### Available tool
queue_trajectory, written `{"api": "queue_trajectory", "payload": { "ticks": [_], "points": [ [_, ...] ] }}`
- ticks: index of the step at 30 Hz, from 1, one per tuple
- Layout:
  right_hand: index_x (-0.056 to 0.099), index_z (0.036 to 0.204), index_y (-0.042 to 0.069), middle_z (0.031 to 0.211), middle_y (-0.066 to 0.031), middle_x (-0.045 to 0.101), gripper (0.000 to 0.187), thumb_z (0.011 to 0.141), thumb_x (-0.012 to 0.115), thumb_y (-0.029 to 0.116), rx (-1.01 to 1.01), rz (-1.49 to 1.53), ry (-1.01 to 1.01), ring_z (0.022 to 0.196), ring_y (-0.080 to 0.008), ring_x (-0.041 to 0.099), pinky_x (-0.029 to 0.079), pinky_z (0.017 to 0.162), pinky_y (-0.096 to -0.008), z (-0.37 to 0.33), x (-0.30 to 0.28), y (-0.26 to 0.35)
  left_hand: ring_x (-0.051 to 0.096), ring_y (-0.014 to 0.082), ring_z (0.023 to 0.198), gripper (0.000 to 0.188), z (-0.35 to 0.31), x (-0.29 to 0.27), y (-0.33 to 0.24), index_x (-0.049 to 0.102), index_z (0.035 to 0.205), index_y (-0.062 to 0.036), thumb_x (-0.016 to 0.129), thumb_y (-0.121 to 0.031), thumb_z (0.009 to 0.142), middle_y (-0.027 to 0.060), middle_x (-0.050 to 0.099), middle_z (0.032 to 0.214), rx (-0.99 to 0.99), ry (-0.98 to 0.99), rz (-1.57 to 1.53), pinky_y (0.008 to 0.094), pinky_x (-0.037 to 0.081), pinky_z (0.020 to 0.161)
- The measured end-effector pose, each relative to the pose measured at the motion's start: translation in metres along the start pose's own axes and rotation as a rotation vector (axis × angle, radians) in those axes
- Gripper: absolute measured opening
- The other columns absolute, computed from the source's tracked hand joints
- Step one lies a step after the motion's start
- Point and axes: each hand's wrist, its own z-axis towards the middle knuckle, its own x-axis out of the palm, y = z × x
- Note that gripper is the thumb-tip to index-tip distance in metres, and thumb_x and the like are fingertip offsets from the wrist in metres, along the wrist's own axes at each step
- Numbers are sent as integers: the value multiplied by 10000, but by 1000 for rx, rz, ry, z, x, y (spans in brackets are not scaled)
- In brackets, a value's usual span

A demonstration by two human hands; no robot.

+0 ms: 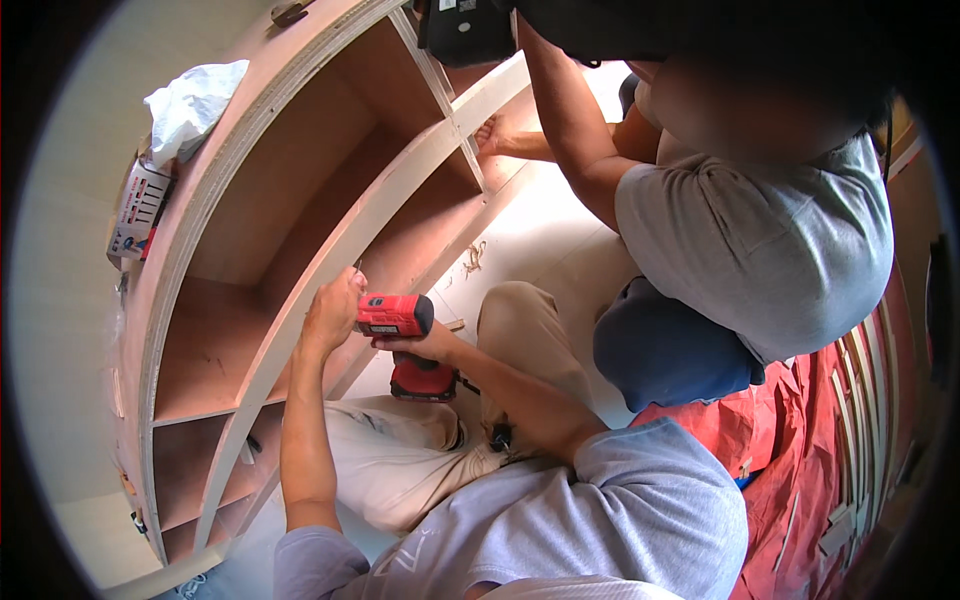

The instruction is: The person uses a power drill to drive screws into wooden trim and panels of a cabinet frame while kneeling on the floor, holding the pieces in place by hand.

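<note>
My right hand (432, 342) grips a red and black cordless drill (395, 315), its battery hanging below. The drill's front points left toward a long pale wooden strip (330, 245) that runs along the cabinet front. My left hand (332, 308) is at that strip, fingers pinched together just ahead of the drill. A thin piece may stick up from those fingers, too small to name. The drill's tip is hidden behind my left hand. Behind the strip is an open wooden cabinet (240, 235) with a curved edge and several compartments.
A co-worker in a grey shirt (760, 240) crouches at right, one hand (492, 135) by the cabinet divider. A black device (468, 32) is overhead. A white crumpled bag (195, 105) and a small box (140, 212) rest on the cabinet. Red sheeting (790, 480) and wood strips (868, 400) lie right.
</note>
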Motion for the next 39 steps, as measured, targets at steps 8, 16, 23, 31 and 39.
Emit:
{"api": "queue_trajectory", "payload": {
  "ticks": [8, 16, 23, 31, 39],
  "points": [
    [550, 1083, 77, 833, 9, 599, 379, 745, 722, 94, 28, 3, 1, 583, -81, 567, 502, 493, -231, 1, -4, -5, 579, 393, 732, 252, 1, 3, 0, 522, 889, 3, 386, -204, 935, 211, 587, 739, -14, 20, -21, 434, 438, 655],
    [552, 1118, 82, 866, 7, 597, 381, 759, 678, 53, 15, -9, 33, 645, -72, 570, 510, 504, -225, -1, -1, 6, 575, 403, 745, 239, 0, 3, 3, 519, 893, 4, 389, -194, 931, 215, 585, 744, -13, 21, 3, 445, 434, 659],
    [558, 1091, 80, 843, 3, 601, 356, 759, 686, 71, 66, -7, 28, 609, -72, 567, 507, 502, -230, 1, -2, -5, 575, 405, 747, 237, -2, 4, 5, 519, 892, 4, 387, -189, 929, 217, 585, 744, -4, 21, 2, 445, 433, 662],
    [561, 1047, 74, 779, 1, 599, 347, 745, 727, 117, -6, 8, -19, 537, -89, 560, 488, 488, -232, 1, 0, -17, 576, 402, 745, 246, -6, 5, 4, 521, 888, 4, 376, -190, 932, 217, 588, 753, 4, 21, -5, 443, 435, 660],
    [565, 1029, 69, 751, 3, 581, 334, 744, 729, 126, 82, -28, -107, 551, -100, 561, 484, 501, -257, 7, 13, -36, 584, 172, 626, 269, 4, 3, 28, 546, 951, 25, 400, -201, 944, 92, 592, 705, 24, -81, -342, 323, 462, 592]
  ]
}}
